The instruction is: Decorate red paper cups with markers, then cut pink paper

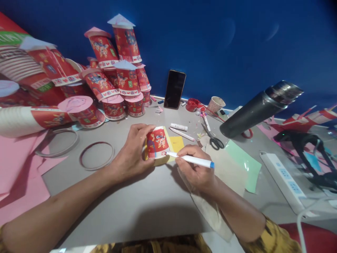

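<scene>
A red printed paper cup (157, 143) is tilted in my left hand (133, 147), whose thumb and fingers close round its left side. Yellow paper (177, 142) lies behind and beneath it. My right hand (196, 167) pinches a white marker with a blue end (198, 161). The marker's tip meets the pale band near the cup's rim, where small coloured marks show. Just beyond the cup lie a capped white glue stick or marker (179, 127) and a pink-ended marker (182, 134).
Stacked red cups with paper cone tops (127, 79) rise at the left. A phone (174, 89) leans on the blue wall. Scissors (213, 139), a dark flask (252, 112), green paper (243, 165) and a power strip (284, 181) lie rightward. Tape rings (97, 168) sit left.
</scene>
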`<state>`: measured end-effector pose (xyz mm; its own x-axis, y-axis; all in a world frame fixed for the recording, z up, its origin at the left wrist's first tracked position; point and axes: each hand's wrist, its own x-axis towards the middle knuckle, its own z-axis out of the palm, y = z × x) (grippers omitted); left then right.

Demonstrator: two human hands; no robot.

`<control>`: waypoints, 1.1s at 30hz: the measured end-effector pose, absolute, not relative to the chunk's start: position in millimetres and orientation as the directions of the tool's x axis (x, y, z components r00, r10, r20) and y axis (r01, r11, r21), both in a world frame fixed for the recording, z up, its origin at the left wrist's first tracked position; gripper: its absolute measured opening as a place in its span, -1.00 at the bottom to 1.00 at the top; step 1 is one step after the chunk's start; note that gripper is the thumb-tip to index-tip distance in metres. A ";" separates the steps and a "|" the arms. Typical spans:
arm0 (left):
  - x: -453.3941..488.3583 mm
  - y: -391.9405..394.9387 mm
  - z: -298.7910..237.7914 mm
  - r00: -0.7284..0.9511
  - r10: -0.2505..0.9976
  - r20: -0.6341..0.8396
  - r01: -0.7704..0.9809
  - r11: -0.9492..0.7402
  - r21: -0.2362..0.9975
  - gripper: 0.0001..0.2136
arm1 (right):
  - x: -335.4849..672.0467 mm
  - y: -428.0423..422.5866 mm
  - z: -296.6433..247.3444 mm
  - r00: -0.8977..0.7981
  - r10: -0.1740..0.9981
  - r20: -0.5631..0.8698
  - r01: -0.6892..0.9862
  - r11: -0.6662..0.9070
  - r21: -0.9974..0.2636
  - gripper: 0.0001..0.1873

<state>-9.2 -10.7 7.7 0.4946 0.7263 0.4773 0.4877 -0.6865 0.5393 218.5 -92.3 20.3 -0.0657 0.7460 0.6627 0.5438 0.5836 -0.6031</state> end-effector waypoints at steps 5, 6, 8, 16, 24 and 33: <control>-10.2 -8.8 3.2 0.513 0.699 0.498 0.469 -0.714 0.519 -0.20 | 219.3 -90.4 18.2 -0.124 0.734 0.668 0.560 0.607 -0.563 -0.96; -10.5 -8.5 1.8 0.512 0.694 0.506 0.465 -0.719 0.516 -0.20 | 219.2 -90.2 18.0 -0.132 0.734 0.666 0.560 0.610 -0.561 -0.96; -10.9 -8.3 -0.8 0.511 0.686 0.517 0.458 -0.727 0.512 -0.18 | 219.0 -89.8 17.5 -0.136 0.732 0.667 0.551 0.616 -0.563 -0.95; -10.7 -9.7 -1.1 0.506 0.699 0.506 0.465 -0.715 0.522 -0.16 | 218.5 -90.1 16.6 -0.127 0.742 0.659 0.533 0.611 -0.585 -0.94; -9.8 -8.7 -1.9 0.499 0.691 0.523 0.467 -0.723 0.509 -0.18 | 218.9 -90.0 16.0 -0.121 0.762 0.636 0.536 0.589 -0.604 -0.95; -9.7 -8.2 -0.1 0.500 0.686 0.528 0.462 -0.727 0.508 -0.17 | 216.6 -89.0 15.9 -0.107 0.764 0.636 0.524 0.587 -0.617 -0.94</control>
<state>-9.7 -8.2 -0.1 0.5005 0.6864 0.5277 0.4618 -0.7272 0.5079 216.6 -89.0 15.9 -0.1066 0.7641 0.6362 0.5238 0.5870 -0.6173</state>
